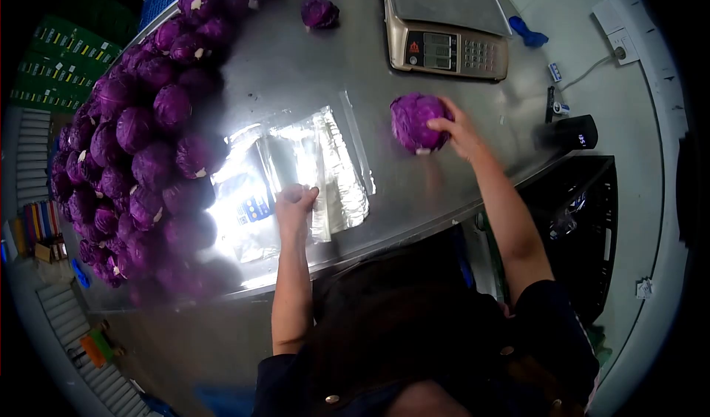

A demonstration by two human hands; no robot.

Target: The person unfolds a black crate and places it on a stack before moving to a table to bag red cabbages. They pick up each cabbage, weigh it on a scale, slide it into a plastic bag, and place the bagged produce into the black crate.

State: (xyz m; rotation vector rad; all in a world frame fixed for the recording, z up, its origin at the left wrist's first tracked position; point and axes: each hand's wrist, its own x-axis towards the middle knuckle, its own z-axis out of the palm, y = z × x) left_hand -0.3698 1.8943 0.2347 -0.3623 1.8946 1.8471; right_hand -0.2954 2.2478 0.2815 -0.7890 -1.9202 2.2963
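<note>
My right hand (460, 131) is wrapped round the right side of a red cabbage (416, 121) at the table's right part, below the scale. Over a stack of clear plastic bags (344, 173), my left hand (296, 199) is closed, thumb against curled fingers, at the edge of a clear plastic bag (292, 150). Glare on the film hides exactly how the bag sits in the fingers. A blue printed label (255, 207) shows through the plastic to the left of that hand.
A large heap of red cabbages (134, 130) fills the table's left side. One loose cabbage (319, 13) lies at the back. A digital scale (447, 51) stands at the back right, near a black device (573, 132). The metal table's (399, 232) front edge runs before my body.
</note>
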